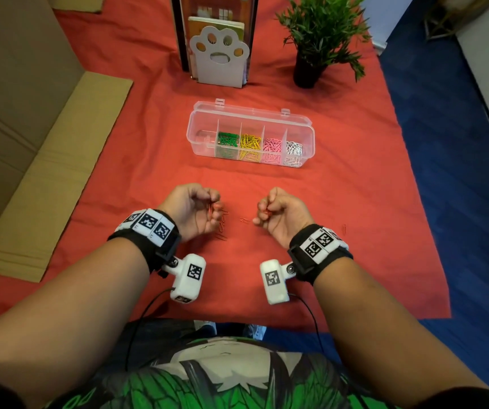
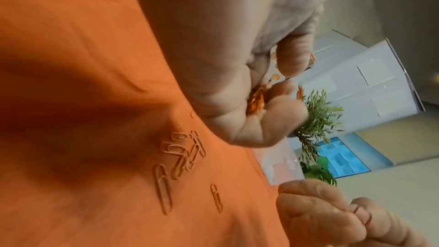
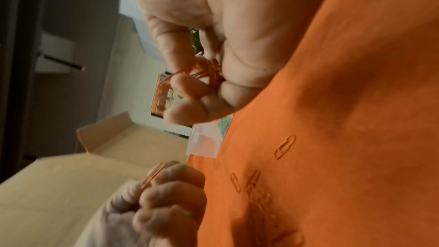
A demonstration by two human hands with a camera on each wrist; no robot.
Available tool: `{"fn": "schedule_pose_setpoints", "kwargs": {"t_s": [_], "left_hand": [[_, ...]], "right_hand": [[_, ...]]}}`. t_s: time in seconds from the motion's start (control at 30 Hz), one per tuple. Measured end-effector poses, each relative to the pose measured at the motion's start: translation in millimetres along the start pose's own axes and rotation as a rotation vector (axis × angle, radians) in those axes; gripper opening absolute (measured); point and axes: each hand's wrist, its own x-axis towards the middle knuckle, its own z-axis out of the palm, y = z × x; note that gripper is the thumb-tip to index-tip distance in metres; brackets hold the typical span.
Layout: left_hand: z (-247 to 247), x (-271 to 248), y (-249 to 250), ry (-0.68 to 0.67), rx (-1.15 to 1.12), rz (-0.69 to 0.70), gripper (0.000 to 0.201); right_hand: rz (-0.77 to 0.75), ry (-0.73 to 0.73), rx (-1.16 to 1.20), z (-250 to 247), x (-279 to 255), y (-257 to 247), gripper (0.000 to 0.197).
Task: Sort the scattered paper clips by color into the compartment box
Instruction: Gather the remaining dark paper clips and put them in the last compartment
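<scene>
A clear compartment box stands open on the red cloth, with green, yellow, pink and white clips each in their own compartment. Its leftmost compartment looks bare. In front of it my left hand holds a bunch of red clips in curled fingers. My right hand pinches more red clips. Several loose red clips lie on the cloth between the hands, a single one near the right hand, another further right.
A white paw-shaped book holder and a potted plant stand behind the box. Flattened cardboard lies along the left. The red cloth ends at blue floor on the right and near my body.
</scene>
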Motion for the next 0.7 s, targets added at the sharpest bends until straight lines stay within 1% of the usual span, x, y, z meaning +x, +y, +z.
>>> {"fn": "schedule_pose_setpoints", "kwargs": {"t_s": [0.03, 0.07, 0.1, 0.13, 0.17, 0.2, 0.27, 0.33, 0.37, 0.4, 0.47, 0.57, 0.67, 0.7], "left_hand": [[0, 1, 2, 0.005, -0.017, 0.024, 0.013], [0, 4, 2, 0.050, -0.005, 0.039, 0.014], [0, 8, 2, 0.124, 0.030, 0.046, 0.013], [-2, 14, 1, 0.221, 0.089, 0.055, 0.017], [-3, 20, -1, 0.318, 0.182, 0.070, 0.024], [-6, 26, -1, 0.410, 0.324, 0.098, 0.029], [-14, 36, -3, 0.576, 0.728, 0.170, 0.033], [-19, 40, -4, 0.716, 1.115, 0.239, 0.033], [-21, 41, -3, 0.749, 1.248, 0.268, 0.031], [-22, 43, -3, 0.768, 1.352, 0.293, 0.029], [-21, 46, -2, 0.780, 1.515, 0.290, 0.030], [-19, 50, -1, 0.742, 1.612, 0.255, 0.026], [-15, 51, -4, 0.687, 1.623, 0.224, 0.023], [-13, 50, -4, 0.668, 1.624, 0.200, 0.023]], "right_hand": [[0.004, -0.013, 0.024, -1, 0, -1, 0.020], [0.023, -0.020, 0.028, 0, 1, -2, 0.019], [0.048, -0.012, -0.001, 1, 2, -2, 0.019], [0.077, 0.018, -0.060, 3, 4, 0, 0.017], [0.095, 0.076, -0.170, 3, 8, 3, 0.015], [0.106, 0.142, -0.327, 3, 13, 6, 0.015], [0.085, 0.235, -0.758, 2, 22, 13, 0.016], [-0.013, 0.237, -1.258, 4, 24, 16, 0.004], [-0.069, 0.223, -1.465, 6, 22, 18, 0.011], [-0.119, 0.203, -1.615, 6, 23, 21, 0.022], [-0.186, 0.162, -1.789, 9, 21, 26, 0.035], [-0.180, 0.123, -1.966, 14, 18, 37, 0.032], [-0.161, 0.126, -1.992, 13, 18, 41, 0.034], [-0.156, 0.104, -1.986, 11, 21, 41, 0.033]]}}
